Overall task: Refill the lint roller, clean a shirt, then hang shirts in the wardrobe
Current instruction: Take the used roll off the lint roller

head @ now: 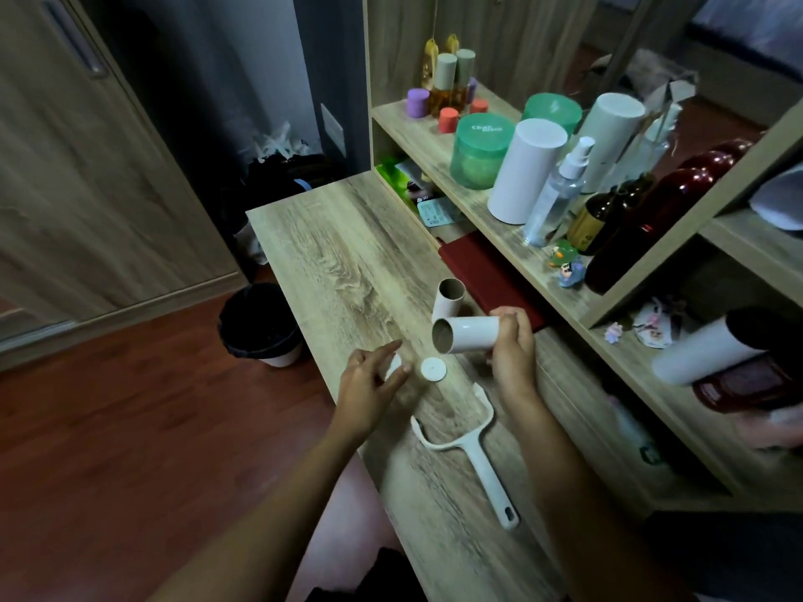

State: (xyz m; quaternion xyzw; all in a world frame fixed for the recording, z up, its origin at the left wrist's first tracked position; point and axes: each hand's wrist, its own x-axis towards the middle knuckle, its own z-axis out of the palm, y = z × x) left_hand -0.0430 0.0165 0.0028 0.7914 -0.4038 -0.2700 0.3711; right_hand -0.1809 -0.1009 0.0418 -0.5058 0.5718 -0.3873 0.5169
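My right hand (512, 345) grips a white sticky refill roll (469, 334) by its right end and holds it level above the wooden table (347, 254), its hollow end facing left. Behind it stands an empty cardboard core (449, 297), upright on the table. My left hand (369, 380) pinches a small white end cap (393, 367) just above the tabletop. A second round white end cap (433, 369) lies flat beside it. The white lint roller handle (473, 449), with its empty forked frame, lies on the table near the front edge.
A black-lined waste bin (260, 325) stands on the floor left of the table. Shelves on the right hold jars, bottles and white tubes (525, 171). A dark red book (482, 271) lies under the lowest shelf. A wardrobe door (87, 167) fills the left.
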